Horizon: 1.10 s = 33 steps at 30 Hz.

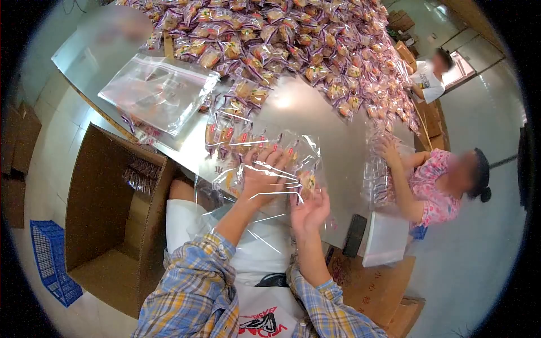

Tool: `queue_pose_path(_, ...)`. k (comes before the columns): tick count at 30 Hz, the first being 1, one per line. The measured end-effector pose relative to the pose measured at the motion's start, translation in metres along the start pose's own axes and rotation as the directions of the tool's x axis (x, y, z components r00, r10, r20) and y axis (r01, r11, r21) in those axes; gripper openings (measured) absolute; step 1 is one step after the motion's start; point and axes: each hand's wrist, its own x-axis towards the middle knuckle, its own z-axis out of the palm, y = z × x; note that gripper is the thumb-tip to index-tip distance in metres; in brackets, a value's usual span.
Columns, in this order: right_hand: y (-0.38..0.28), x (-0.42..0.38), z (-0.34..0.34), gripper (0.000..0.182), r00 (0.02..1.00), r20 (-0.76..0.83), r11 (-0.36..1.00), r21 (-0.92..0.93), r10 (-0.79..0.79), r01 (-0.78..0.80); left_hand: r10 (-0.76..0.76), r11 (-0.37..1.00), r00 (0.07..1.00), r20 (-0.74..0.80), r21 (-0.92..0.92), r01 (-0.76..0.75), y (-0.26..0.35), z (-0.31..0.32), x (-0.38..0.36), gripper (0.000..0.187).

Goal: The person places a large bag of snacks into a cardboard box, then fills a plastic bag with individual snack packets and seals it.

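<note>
A large clear plastic bag (316, 147) lies at the near table edge, with a row of small wrapped snack packets (228, 138) inside it. My left hand (264, 176) reaches in under the film, its fingers stretched out and resting on the packets. Beside it, my right hand (311, 213) is turned palm up, fingers curled around a single snack packet (307, 183) at the bag's right side. Glare on the film partly hides the fingertips.
Heaped packets (270, 34) cover the far metal table (293, 104). Flat clear bags (158, 93) lie at left. An open cardboard box (107, 208) and a blue crate (53, 262) stand left. One co-worker (434, 191) handles bagged packets at right; another person (431, 76) is farther back.
</note>
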Motion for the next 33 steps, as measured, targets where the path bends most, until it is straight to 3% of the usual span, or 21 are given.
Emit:
queue_pose_path(1,0.001,0.003,-0.011,0.05,0.994,0.109,0.998,0.056,-0.001,-0.005,-0.016,1.0,0.999,0.037,0.004,0.016,0.002,-0.001,0.0,0.064)
queue_pose_path(3,0.009,0.004,-0.013,0.063,0.966,0.229,0.887,-0.411,-0.124,0.211,-0.047,0.999,0.993,0.11,0.013,0.045,0.005,-0.001,0.0,0.066)
queue_pose_path(4,0.012,0.003,-0.013,0.071,0.939,0.305,0.734,-0.601,-0.157,0.317,-0.025,1.0,0.994,0.111,0.002,0.025,0.004,-0.002,0.0,0.066)
queue_pose_path(5,0.014,-0.001,-0.016,0.093,0.888,0.385,0.44,-0.772,-0.252,0.46,-0.002,1.0,0.994,0.112,-0.01,0.003,0.0,-0.003,-0.001,0.066)
queue_pose_path(7,0.019,-0.004,-0.023,0.094,0.858,0.439,0.29,-0.812,-0.267,0.506,0.039,0.999,0.995,0.095,0.009,-0.04,0.007,-0.015,0.005,0.067)
queue_pose_path(8,0.021,-0.003,-0.024,0.094,0.84,0.47,0.214,-0.821,-0.272,0.529,0.004,1.0,0.976,0.217,0.028,-0.011,0.008,-0.013,0.008,0.066)
queue_pose_path(9,0.021,-0.006,-0.02,0.085,0.84,0.46,0.379,-0.751,-0.289,0.541,-0.036,0.998,0.943,0.331,0.057,0.018,0.007,-0.012,0.012,0.066)
queue_pose_path(10,0.027,-0.003,-0.023,0.08,0.829,0.451,0.424,-0.714,-0.331,0.557,-0.082,0.995,0.892,0.444,0.089,0.047,0.006,-0.012,0.012,0.065)
queue_pose_path(11,0.036,0.001,-0.03,0.075,0.82,0.433,0.466,-0.677,-0.373,0.57,0.006,0.998,0.994,0.107,-0.06,0.0,0.001,-0.011,0.005,0.058)
queue_pose_path(12,0.041,0.004,-0.034,0.07,0.81,0.413,0.503,-0.637,-0.417,0.584,0.047,0.998,0.998,-0.044,0.048,-0.045,-0.006,0.014,-0.006,0.057)
queue_pose_path(14,0.04,0.003,-0.03,0.062,0.819,0.385,0.515,-0.641,-0.425,0.568,0.101,0.975,0.995,0.025,0.198,-0.104,-0.009,0.017,-0.007,0.053)
queue_pose_path(16,0.038,-0.002,-0.017,0.064,0.843,0.338,0.568,-0.627,-0.419,0.533,0.066,0.996,0.997,0.029,0.049,-0.068,-0.001,0.0,-0.003,0.052)
queue_pose_path(20,0.041,-0.002,-0.028,0.073,0.868,0.376,0.388,-0.784,-0.325,0.485,0.077,0.997,0.997,-0.008,0.02,-0.077,-0.003,0.008,-0.002,0.048)
queue_pose_path(21,0.038,-0.007,-0.018,0.068,0.878,0.381,0.459,-0.75,-0.29,0.477,0.083,0.996,0.997,-0.007,0.024,-0.083,-0.001,0.006,0.0,0.045)
queue_pose_path(24,0.03,-0.007,-0.012,0.059,0.684,0.669,-0.131,-0.736,-0.29,0.664,0.118,0.989,0.993,0.009,0.092,-0.118,0.0,0.005,0.001,0.047)
queue_pose_path(25,0.028,-0.016,-0.005,0.052,0.774,0.583,-0.033,-0.803,-0.249,0.595,0.084,0.995,0.996,0.017,0.048,-0.085,0.002,0.002,0.002,0.047)
queue_pose_path(26,0.032,-0.013,-0.014,0.064,0.872,0.471,0.395,-0.781,-0.136,0.484,0.085,0.995,0.996,0.018,0.048,-0.086,0.001,0.003,0.001,0.048)
queue_pose_path(28,0.037,-0.011,-0.017,0.062,0.794,0.558,0.187,-0.776,-0.241,0.602,0.082,0.995,0.996,0.019,0.054,-0.083,-0.003,0.007,-0.001,0.05)
queue_pose_path(29,0.044,-0.011,-0.023,0.065,0.792,0.525,0.152,-0.795,-0.313,0.587,0.119,0.979,0.992,0.04,0.159,-0.124,-0.007,0.01,-0.003,0.053)
queue_pose_path(32,0.049,-0.01,-0.027,0.071,0.787,0.487,0.341,-0.718,-0.379,0.608,0.072,0.997,0.997,0.003,0.01,-0.072,0.0,0.004,0.0,0.056)
queue_pose_path(33,0.039,-0.017,-0.017,0.078,0.711,0.562,0.097,-0.752,-0.423,0.652,0.063,0.998,0.998,0.011,0.01,-0.063,0.001,0.003,0.0,0.057)
